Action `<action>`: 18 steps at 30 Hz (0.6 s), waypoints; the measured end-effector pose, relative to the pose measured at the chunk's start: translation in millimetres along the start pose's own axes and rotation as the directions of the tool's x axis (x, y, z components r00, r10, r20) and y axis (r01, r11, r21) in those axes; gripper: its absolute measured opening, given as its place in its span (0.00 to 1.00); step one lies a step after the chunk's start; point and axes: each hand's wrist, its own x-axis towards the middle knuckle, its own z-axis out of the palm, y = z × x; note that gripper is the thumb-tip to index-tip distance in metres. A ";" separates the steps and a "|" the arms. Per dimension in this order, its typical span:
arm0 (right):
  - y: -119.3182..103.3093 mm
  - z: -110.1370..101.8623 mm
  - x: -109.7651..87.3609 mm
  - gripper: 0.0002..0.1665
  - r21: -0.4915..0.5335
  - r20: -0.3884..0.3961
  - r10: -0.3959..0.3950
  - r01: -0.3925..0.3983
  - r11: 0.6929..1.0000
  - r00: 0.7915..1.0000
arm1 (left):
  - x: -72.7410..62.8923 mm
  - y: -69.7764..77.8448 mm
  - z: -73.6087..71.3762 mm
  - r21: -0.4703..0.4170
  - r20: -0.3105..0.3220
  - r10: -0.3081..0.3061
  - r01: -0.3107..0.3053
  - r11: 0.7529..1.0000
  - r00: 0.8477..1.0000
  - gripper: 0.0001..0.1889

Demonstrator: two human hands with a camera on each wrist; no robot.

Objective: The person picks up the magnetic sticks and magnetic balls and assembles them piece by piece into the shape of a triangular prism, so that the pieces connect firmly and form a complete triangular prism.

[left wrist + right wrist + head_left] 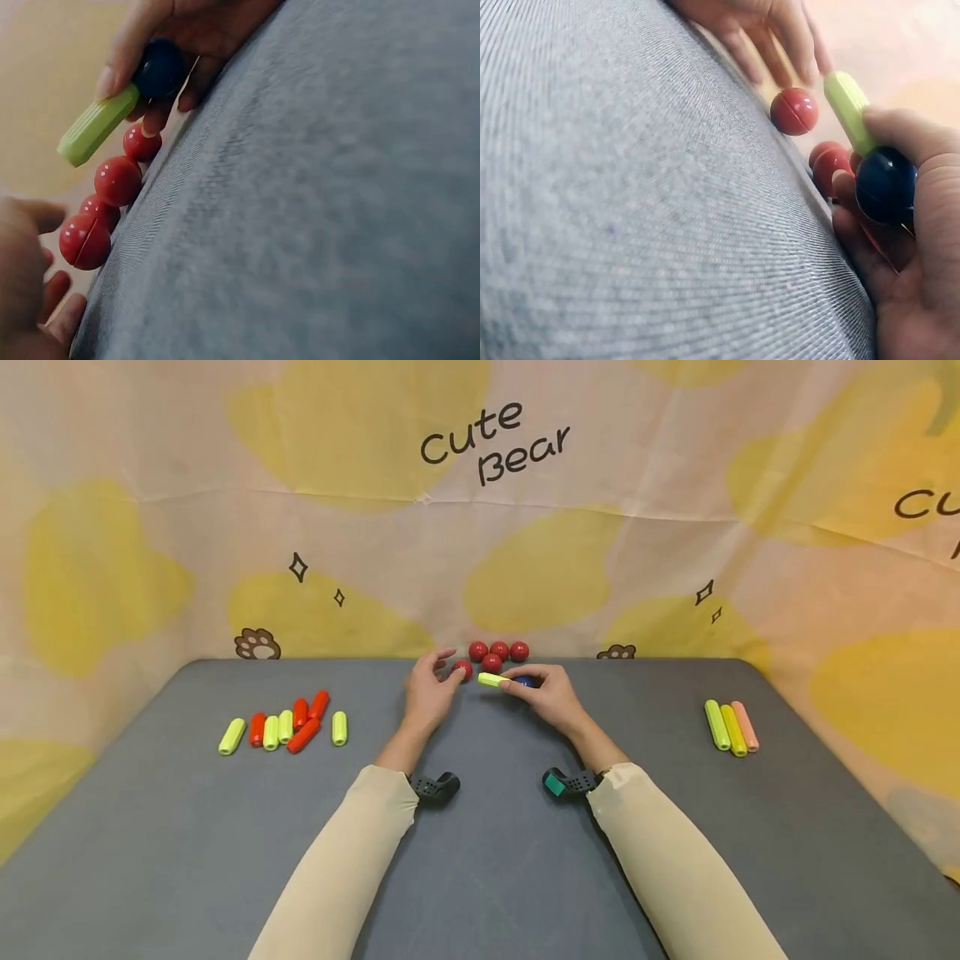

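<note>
My right hand pinches a ribbed yellow-green stick between thumb and fingers. A blue ball sits against the end of that stick, inside the same hand. My left hand is at the nearest red ball, its fingers spread around the ball's left side. In the left wrist view a gap shows between those fingers and the red balls. The stick's free end points left, toward the left hand. Behind the stick, several more red balls cluster at the table's back edge.
On the left of the grey table lie several short red sticks and yellow-green sticks. Three longer sticks, green, yellow and pink, lie side by side at the right. A patterned cloth hangs right behind the table.
</note>
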 end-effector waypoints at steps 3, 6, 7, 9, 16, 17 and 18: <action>-0.2 -2.1 1.2 0.11 -0.026 -0.006 0.019 -0.019 0.999 1.000 | 6.4 -2.9 1.8 0.062 0.090 0.050 -0.056 0.997 0.995 0.20; -1.6 -0.5 2.1 0.11 -0.037 -0.001 0.032 -0.032 0.999 0.999 | 7.7 -5.4 -1.8 0.096 0.116 0.081 -0.092 0.991 0.990 0.17; -2.3 -0.5 2.6 0.10 -0.042 -0.005 0.033 -0.033 0.999 0.999 | 8.2 -5.4 -2.7 0.104 0.119 0.086 -0.098 0.990 0.989 0.16; -3.3 -1.3 3.6 0.10 -0.046 -0.011 0.033 -0.034 0.998 0.999 | 8.2 -3.7 -2.9 0.111 0.112 0.080 -0.093 0.990 0.990 0.14; -1.7 -1.5 2.9 0.11 -0.111 -0.012 0.057 -0.058 0.992 0.998 | 6.3 -2.6 0.8 0.110 0.127 0.096 -0.110 0.988 0.987 0.14; -0.6 -0.4 2.6 0.10 -0.117 -0.008 0.063 -0.064 0.991 0.998 | 5.6 -3.1 0.9 0.114 0.134 0.098 -0.113 0.987 0.986 0.14; -0.1 0.6 2.2 0.11 -0.119 -0.003 0.070 -0.070 0.990 0.998 | 5.4 -3.8 1.1 0.121 0.142 0.099 -0.116 0.986 0.985 0.14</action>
